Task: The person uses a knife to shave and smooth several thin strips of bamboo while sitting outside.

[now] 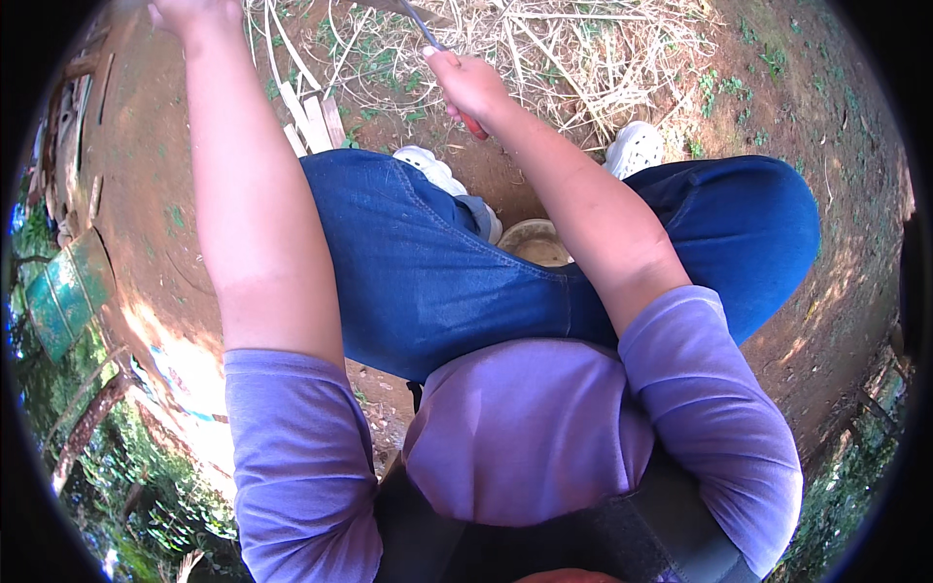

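Note:
My right hand (471, 89) is closed round the red handle (474, 126) of a knife. Its narrow dark blade (420, 21) points up and to the left, past the top edge of the picture. My left hand (197, 12) is stretched far forward at the upper left. The picture's edge cuts it off, so its fingers and anything in them are mostly hidden. Ahead of my knees, a few pale flat strips (313, 124) of wood or bamboo lie on the ground. Beyond and around the knife spreads a heap of thin, curled pale shavings (593, 58).
Between my legs, partly covered, stands a round tan bowl-like container (536, 243). My white clogs (637, 149) rest on brown soil (807, 117). Wooden pieces (83, 126) and a green panel (70, 291) are at the far left.

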{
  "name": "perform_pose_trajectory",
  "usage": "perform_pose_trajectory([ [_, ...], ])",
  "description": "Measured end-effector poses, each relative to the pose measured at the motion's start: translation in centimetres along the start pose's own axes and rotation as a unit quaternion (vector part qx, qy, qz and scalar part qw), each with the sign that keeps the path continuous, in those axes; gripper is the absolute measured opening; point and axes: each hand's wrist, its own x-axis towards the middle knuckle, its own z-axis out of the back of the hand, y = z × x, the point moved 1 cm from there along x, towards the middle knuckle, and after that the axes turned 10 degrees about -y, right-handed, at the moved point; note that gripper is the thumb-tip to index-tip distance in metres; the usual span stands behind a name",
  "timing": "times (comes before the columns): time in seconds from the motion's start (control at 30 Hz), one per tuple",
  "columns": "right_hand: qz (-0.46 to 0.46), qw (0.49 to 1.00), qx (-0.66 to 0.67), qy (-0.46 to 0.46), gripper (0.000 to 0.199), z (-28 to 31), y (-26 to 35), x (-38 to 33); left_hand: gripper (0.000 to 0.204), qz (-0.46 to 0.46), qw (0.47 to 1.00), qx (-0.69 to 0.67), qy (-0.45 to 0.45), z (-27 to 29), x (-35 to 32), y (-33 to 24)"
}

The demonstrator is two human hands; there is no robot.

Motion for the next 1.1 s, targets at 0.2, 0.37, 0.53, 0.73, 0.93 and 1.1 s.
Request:
perform_pose_trajectory([
  [0.2, -0.101, 0.991, -0.087, -0.012, 0.062, 2.0, -5.9, 1.4, 0.042, -0.016, 0.999, 0.012, 0.025, -1.9, -0.9, -0.1],
  [0.37, -0.121, 0.993, 0.001, 0.008, 0.062, 2.0, -5.9, 3.1, 0.042, -0.028, 0.999, 0.014, 0.042, -2.7, -0.8, 0.3],
  [0.53, -0.003, 0.999, 0.049, -0.005, 0.062, 0.2, -0.2, 1.2, 0.043, -0.033, 0.998, 0.024, 0.042, -2.0, -0.9, 0.5],
  [0.73, -0.127, 0.987, -0.095, -0.012, 0.065, 2.9, -8.3, 2.5, 0.041, -0.024, 0.999, 0.034, 0.034, -1.7, -1.0, 0.1],
  [0.93, -0.135, 0.990, 0.046, -0.007, 0.058, 1.6, -4.1, 3.7, 0.040, -0.040, 0.998, 0.037, 0.026, -1.2, 0.4, 0.3],
  [1.1, -0.005, 0.998, 0.057, 0.023, 0.058, 0.1, 1.1, 0.4, 0.040, -0.052, 0.997, 0.050, -0.005, -0.1, 0.7, 0.7],
])
